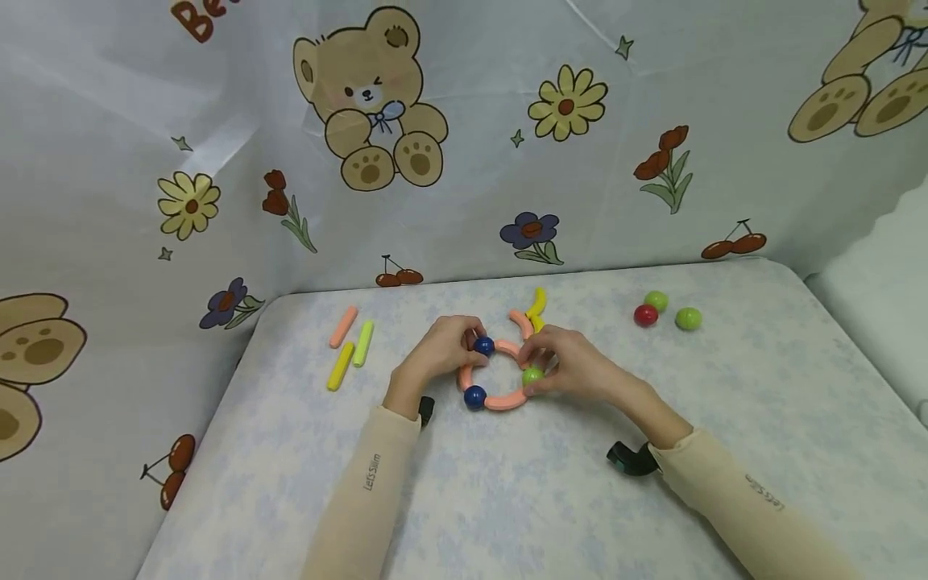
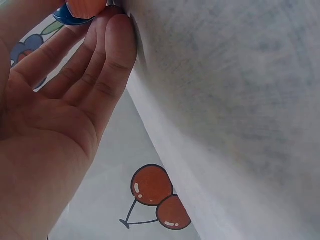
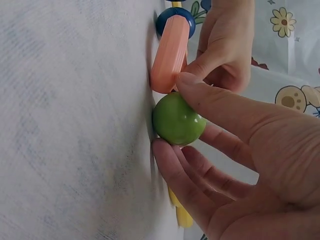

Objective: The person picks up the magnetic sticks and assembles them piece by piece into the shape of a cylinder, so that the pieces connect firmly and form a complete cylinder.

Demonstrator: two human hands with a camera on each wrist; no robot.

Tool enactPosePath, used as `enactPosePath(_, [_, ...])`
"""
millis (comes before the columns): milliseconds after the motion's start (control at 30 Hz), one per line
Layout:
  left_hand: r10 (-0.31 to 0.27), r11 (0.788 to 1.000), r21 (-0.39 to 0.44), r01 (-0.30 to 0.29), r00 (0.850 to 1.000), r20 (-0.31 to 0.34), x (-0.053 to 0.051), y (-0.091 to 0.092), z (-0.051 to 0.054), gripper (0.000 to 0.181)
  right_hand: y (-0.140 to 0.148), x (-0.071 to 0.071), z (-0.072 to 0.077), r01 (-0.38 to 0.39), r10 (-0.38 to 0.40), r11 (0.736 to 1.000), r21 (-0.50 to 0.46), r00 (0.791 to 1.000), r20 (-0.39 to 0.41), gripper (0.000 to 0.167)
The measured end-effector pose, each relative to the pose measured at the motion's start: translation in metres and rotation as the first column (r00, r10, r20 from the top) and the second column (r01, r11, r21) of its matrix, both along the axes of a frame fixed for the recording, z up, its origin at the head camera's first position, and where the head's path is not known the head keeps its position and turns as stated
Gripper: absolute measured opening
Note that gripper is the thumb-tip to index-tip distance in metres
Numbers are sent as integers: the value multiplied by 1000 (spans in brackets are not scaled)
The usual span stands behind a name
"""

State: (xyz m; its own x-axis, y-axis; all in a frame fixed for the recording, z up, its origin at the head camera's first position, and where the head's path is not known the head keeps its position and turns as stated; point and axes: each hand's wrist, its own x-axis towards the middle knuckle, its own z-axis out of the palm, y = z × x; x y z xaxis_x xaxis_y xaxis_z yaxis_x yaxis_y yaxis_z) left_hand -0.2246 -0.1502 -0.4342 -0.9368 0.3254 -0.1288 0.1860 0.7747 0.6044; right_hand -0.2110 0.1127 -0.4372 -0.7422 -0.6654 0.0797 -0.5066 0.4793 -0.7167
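Observation:
Curved pink pieces (image 1: 505, 401) and balls form a ring on the table. My left hand (image 1: 445, 348) holds the blue ball (image 1: 484, 345) at the ring's upper left between thumb and fingers. A second blue ball (image 1: 474, 397) sits at the lower left. On the ring's right side, my right hand (image 1: 580, 366) pinches a green ball (image 1: 532, 376); in the right wrist view that green ball (image 3: 178, 119) lies beside the end of a pink piece (image 3: 171, 55). In the left wrist view, my left hand (image 2: 60, 105) partly covers a blue ball (image 2: 74, 16) and a pink piece.
Above the ring lie another pink piece (image 1: 520, 323) and a yellow curved piece (image 1: 536, 303). Pink (image 1: 344, 326), lime (image 1: 364, 343) and yellow (image 1: 341, 366) sticks lie at the left. A red ball (image 1: 646, 315) and two green balls (image 1: 688, 319) rest at the back right.

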Motion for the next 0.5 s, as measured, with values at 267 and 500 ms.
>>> enactPosePath(267, [8,1000,19,-8,1000,15,3,1,1,25,-2,1,1,-57,56,998,40,998,25,43])
enactPosePath(500, [-9,1000,15,8,1000,26,-1,4,-1,26,-3,4,-3,-66,66,992,112,998,8,49])
